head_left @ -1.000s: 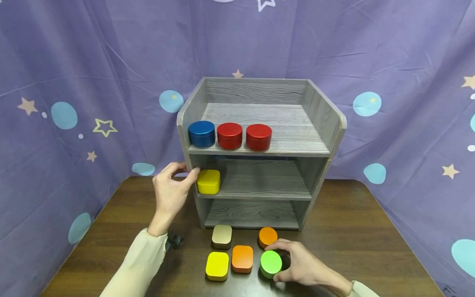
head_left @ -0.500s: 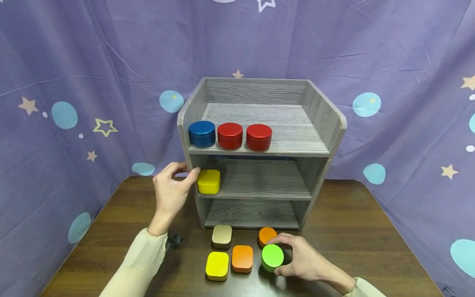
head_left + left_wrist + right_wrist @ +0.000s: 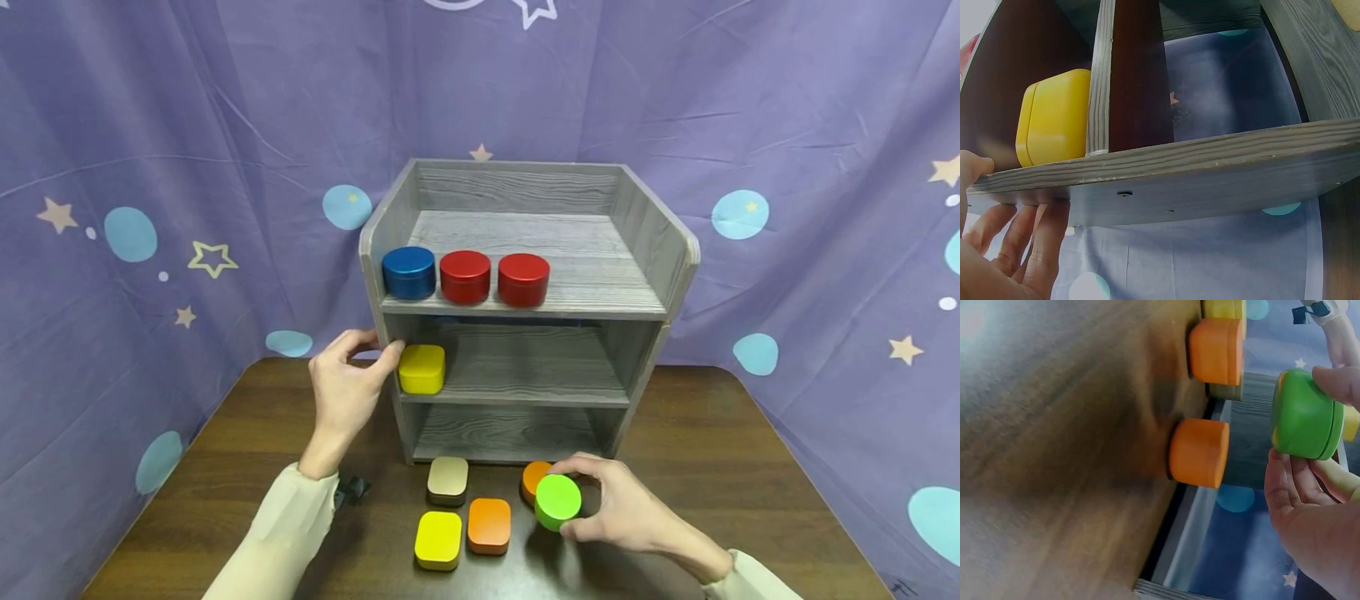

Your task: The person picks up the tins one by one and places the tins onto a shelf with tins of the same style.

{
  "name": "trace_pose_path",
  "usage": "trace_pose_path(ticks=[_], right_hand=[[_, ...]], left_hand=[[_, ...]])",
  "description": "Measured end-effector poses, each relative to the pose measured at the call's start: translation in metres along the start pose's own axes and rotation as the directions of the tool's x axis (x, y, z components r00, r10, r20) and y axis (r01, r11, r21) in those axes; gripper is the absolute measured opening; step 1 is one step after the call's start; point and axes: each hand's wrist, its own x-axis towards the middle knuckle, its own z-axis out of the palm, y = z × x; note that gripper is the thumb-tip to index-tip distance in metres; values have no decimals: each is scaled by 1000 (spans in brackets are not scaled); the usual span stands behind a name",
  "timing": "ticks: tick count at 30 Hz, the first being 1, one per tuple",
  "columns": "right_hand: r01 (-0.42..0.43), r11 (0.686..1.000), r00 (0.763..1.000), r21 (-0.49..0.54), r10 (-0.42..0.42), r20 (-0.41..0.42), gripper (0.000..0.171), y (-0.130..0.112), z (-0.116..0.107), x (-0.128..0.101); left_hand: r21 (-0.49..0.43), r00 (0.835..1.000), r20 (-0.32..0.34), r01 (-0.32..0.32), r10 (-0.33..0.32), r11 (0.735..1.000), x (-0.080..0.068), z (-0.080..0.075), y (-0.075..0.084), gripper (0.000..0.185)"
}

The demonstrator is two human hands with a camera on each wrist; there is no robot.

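The right hand [image 3: 626, 517] pinches the green round tin [image 3: 558, 502] clear of the table [image 3: 750, 467] near its front edge (fingers curled around it); the left hand [image 3: 347, 392] grips the shelf [image 3: 525, 310]'s left wall, steadying it.

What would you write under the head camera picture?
Right hand lifts a round green tin; left hand steadies the grey shelf.

— What stands on the table [image 3: 712, 467]?
— A grey shelf [image 3: 645, 250], and before it a beige tin [image 3: 447, 478], a yellow tin [image 3: 438, 538], an orange square tin [image 3: 489, 523] and an orange round tin [image 3: 533, 477].
— And on the shelf?
— Top board: a blue tin [image 3: 408, 271] and two red tins [image 3: 465, 276] — in a row at the front left. Middle board: a yellow box [image 3: 422, 368] at its left end.
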Motion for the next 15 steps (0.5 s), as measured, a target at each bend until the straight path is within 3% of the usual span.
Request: trace_pose_path(ticks=[7, 15], right_hand=[[17, 999, 999, -48, -18, -29, 53, -8, -11, 5], [53, 998, 996, -18, -54, -70, 53, -18, -27, 12]], left_hand=[[4, 1000, -1, 3, -3, 1000, 0, 0, 0, 15], [14, 1000, -2, 13, -13, 1000, 0, 1, 1, 17]])
